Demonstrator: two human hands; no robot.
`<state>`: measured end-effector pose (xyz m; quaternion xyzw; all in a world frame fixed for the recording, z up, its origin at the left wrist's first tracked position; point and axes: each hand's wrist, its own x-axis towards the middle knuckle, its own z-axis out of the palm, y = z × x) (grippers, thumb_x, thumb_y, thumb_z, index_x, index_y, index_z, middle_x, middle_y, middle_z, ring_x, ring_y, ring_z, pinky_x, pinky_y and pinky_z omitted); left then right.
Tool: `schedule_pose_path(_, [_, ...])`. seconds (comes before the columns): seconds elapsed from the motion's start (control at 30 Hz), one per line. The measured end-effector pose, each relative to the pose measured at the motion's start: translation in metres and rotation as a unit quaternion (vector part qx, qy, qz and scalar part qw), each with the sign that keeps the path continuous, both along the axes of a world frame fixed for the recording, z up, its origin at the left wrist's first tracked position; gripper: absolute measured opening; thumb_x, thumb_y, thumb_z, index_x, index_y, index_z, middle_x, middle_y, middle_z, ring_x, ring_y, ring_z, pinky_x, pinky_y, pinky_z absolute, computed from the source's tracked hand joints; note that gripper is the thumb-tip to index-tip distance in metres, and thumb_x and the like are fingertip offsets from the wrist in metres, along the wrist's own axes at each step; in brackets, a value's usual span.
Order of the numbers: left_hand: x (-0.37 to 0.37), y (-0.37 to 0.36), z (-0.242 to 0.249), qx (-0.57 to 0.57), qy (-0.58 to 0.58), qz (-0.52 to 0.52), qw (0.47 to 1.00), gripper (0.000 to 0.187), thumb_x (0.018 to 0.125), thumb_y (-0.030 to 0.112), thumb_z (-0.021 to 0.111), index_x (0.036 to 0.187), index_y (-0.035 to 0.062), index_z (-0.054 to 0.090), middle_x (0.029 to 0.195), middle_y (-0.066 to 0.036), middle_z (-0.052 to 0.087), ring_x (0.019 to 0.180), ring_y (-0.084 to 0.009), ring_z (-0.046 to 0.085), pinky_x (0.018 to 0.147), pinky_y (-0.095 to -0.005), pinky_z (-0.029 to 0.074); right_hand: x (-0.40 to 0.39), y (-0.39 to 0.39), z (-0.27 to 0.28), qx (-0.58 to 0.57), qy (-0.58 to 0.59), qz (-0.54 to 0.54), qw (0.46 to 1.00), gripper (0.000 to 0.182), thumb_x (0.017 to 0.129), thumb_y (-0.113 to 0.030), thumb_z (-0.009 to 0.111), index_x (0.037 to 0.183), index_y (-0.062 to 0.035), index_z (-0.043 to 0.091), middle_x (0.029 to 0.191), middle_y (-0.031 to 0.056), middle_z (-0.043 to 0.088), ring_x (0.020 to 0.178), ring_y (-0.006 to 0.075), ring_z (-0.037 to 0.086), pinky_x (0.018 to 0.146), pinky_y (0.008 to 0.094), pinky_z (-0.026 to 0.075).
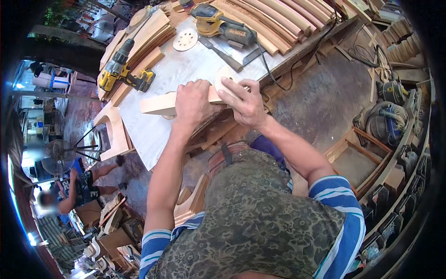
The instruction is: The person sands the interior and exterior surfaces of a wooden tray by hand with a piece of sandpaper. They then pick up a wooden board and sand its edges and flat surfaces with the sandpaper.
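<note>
A pale, thick wooden piece (157, 104) lies across the near edge of the workbench (174, 65). My left hand (191, 103) is closed around its middle, with the fingers wrapped over the top. My right hand (244, 103) is at the piece's right end, its bent fingers on a pale, round-edged sheet that looks like a sanding disc (224, 74). How the sheet meets the wood is partly hidden by the fingers. Another sanding disc (185, 40), with holes, lies flat beyond my hands.
A cordless drill (121, 69) and a corded sander (218, 25) rest on the bench. A chisel-like tool (220, 55) lies near the sander. Curved wooden strips (278, 21) are stacked at the back. A person (76, 186) is at lower left. A wooden frame (357, 158) stands right.
</note>
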<state>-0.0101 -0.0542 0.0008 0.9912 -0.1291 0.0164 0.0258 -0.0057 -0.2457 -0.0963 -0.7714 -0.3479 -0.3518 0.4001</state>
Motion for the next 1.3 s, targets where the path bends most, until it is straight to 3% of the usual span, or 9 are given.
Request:
schedule_pose_path(0.37, [-0.005,-0.001,-0.002,-0.012,-0.015,-0.018,1.000,0.061,0.067,0.056,0.093,0.093,0.0070,0.068,0.092,-0.013,0.072,0.093,-0.0350,0.070,0.084,-0.0491,0.049,0.014,0.002,-0.001,0.001,-0.037,-0.016,0.999,0.043,0.084,-0.005,0.071,0.125,-0.0126,0.078,0.147,0.0116,0.067,0.117,0.0336,0.055,0.103,0.0412,0.047])
schedule_pose_path(0.53, [-0.003,0.000,0.003,-0.003,-0.006,-0.032,0.999,0.059,0.066,0.053,0.093,0.092,0.0074,0.068,0.092,-0.012,0.071,0.095,-0.0346,0.070,0.084,-0.0492,0.049,0.040,0.001,0.002,0.004,0.015,-0.056,0.998,0.048,0.082,-0.001,0.069,0.128,-0.0118,0.076,0.149,0.0146,0.065,0.115,0.0350,0.055,0.103,0.0425,0.047])
schedule_pose_path(0.6, [-0.003,-0.001,0.004,-0.007,-0.013,-0.029,0.999,0.059,0.065,0.053,0.094,0.092,0.0071,0.068,0.092,-0.012,0.071,0.095,-0.0346,0.070,0.084,-0.0492,0.049,0.033,-0.001,-0.002,0.055,0.044,-0.080,0.994,0.051,0.082,0.002,0.067,0.130,-0.0119,0.076,0.148,0.0161,0.065,0.114,0.0357,0.055,0.102,0.0438,0.046])
schedule_pose_path(0.77, [-0.002,-0.002,0.006,0.008,0.004,-0.026,1.000,0.059,0.063,0.051,0.095,0.092,0.0064,0.069,0.091,-0.014,0.071,0.094,-0.0353,0.070,0.085,-0.0494,0.050,0.006,0.010,-0.015,0.082,0.032,-0.011,0.996,0.055,0.082,0.004,0.069,0.134,-0.0110,0.074,0.152,0.0174,0.061,0.115,0.0355,0.054,0.104,0.0442,0.045])
schedule_pose_path(1.17, [-0.002,-0.001,0.002,0.007,-0.005,-0.034,0.999,0.060,0.061,0.052,0.095,0.092,0.0084,0.069,0.091,-0.011,0.072,0.089,-0.0324,0.070,0.080,-0.0465,0.050,0.010,0.008,-0.014,0.042,-0.010,-0.006,0.999,0.053,0.083,0.000,0.068,0.135,-0.0111,0.073,0.153,0.0190,0.061,0.119,0.0345,0.054,0.103,0.0435,0.043])
schedule_pose_path(1.3, [-0.001,0.001,0.003,-0.017,-0.012,-0.036,0.999,0.062,0.062,0.054,0.095,0.090,0.0051,0.068,0.087,-0.015,0.071,0.088,-0.0378,0.070,0.081,-0.0501,0.050,-0.006,0.014,-0.021,0.063,-0.011,0.006,0.998,0.056,0.079,-0.002,0.070,0.132,-0.0148,0.075,0.153,0.0177,0.061,0.117,0.0368,0.055,0.104,0.0436,0.047])
